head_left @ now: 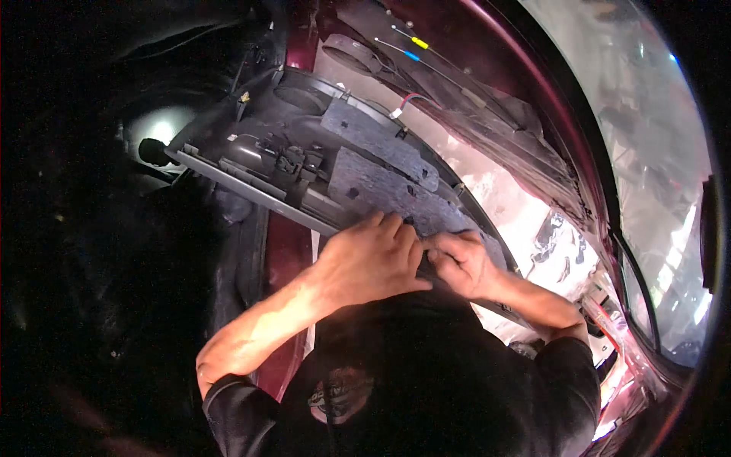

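A car door trim panel point(274, 199) is held slanted in front of me, its inner side facing up with grey felt pads point(373, 183) on it. At its near end, my left hand point(371, 259) rests with curled fingers and the thumb sticking out toward me. Beside it, nearly touching, my right hand point(461, 263) has its thumb and forefinger pinched together. Both sets of fingertips meet over the panel's surface. Whatever they hold is small or hidden by the fingers.
The dark red car door point(525, 53) stands open at the right. From it hang a cable with a yellow sleeve point(419, 43), one with a blue sleeve point(412, 55) and a white wire connector point(396, 113). A bright lamp point(161, 126) shines at the left in the dark cabin.
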`<state>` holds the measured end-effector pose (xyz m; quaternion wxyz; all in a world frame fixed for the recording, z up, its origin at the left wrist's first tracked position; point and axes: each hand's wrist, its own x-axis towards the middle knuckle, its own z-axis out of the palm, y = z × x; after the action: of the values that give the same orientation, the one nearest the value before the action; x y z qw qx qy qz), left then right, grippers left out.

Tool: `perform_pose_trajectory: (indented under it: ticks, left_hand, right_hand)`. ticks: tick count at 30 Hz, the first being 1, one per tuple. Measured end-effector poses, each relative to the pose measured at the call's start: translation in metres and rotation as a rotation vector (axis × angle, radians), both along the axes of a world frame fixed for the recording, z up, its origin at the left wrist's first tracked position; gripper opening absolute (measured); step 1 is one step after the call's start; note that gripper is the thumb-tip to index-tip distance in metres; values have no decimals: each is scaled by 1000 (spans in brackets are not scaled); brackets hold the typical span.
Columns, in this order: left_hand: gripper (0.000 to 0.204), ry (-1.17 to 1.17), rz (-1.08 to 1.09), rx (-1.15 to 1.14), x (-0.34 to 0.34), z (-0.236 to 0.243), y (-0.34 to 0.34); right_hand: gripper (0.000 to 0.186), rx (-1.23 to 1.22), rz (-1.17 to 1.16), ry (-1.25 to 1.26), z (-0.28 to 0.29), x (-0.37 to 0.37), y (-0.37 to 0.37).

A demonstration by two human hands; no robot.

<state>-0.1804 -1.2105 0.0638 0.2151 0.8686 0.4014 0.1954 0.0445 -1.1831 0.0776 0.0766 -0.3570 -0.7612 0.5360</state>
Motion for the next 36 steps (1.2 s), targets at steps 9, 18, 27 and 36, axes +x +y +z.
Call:
perform_pose_trajectory:
  ticks: [9,18,27,36]
  left_hand:
    - [21,-70,135,-27,16,-9,-4]
    - [14,-35,81,-25,25,2,7]
    - [12,-30,-61,-15,26,11,20]
    - [15,-42,-119,18,37,8,21]
  right_hand:
    - [34,912,-169,-237,-35,-49,193]
    - [23,182,27,-40,-74,-57,183]
    - [22,-162,128,78,-55,-84,163]
    - [22,83,293,251,-73,-89,168]
